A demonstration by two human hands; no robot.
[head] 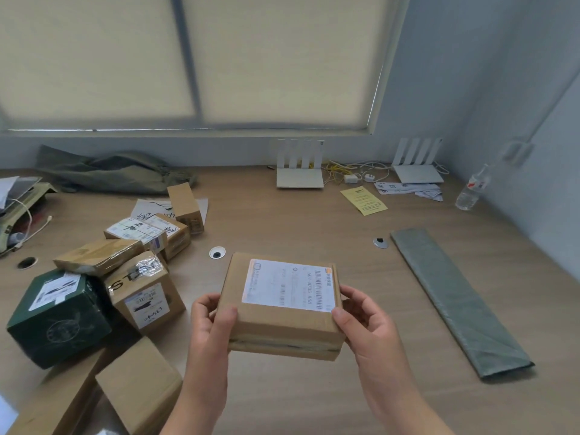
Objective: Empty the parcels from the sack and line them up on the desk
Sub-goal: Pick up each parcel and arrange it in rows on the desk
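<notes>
I hold a flat brown cardboard parcel (282, 324) with a white shipping label over the middle of the desk. My left hand (210, 331) grips its left side, thumb on top. My right hand (367, 324) grips its right side, thumb at the label's corner. To the left lies a loose heap of parcels: a dark green box (59, 318), a taped brown box (147, 296), a plain brown box (141, 384) and several smaller ones (147, 232). A crumpled olive sack (106, 171) lies at the back left. A folded grey-green sack (455, 299) lies flat on the right.
Two white routers (299, 171) (417, 166) with cables stand against the back wall. A yellow leaflet (364, 200), papers and a plastic bottle (472, 189) sit at the back right. Cable grommets (217, 253) (380, 242) are set in the wooden desk (298, 221). The wall closes the right side.
</notes>
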